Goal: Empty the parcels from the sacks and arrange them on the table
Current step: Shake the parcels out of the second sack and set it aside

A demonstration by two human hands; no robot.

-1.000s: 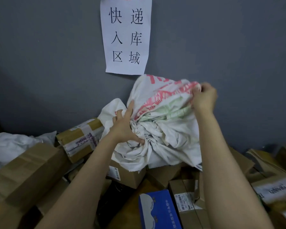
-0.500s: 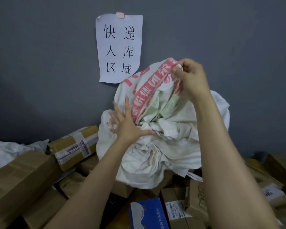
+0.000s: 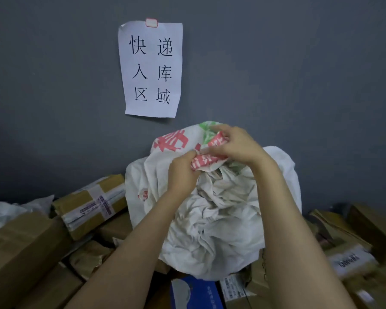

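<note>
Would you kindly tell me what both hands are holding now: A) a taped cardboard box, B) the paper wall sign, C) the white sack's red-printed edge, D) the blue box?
C: the left hand and the right hand both pinch the crumpled red-printed fold at the top of the white sack.

The left hand (image 3: 183, 172), which lay spread flat against the crumpled white woven sack (image 3: 221, 219) half a second ago, has curled its fingers (image 3: 191, 156) and now pinches the sack's red-printed band (image 3: 206, 162). The right hand (image 3: 236, 146) has come in from its wider hold and grips the same band, so the two hands are almost touching. The cloth has been turned and bunched, and a large red character and green print now face up at the top.
</note>
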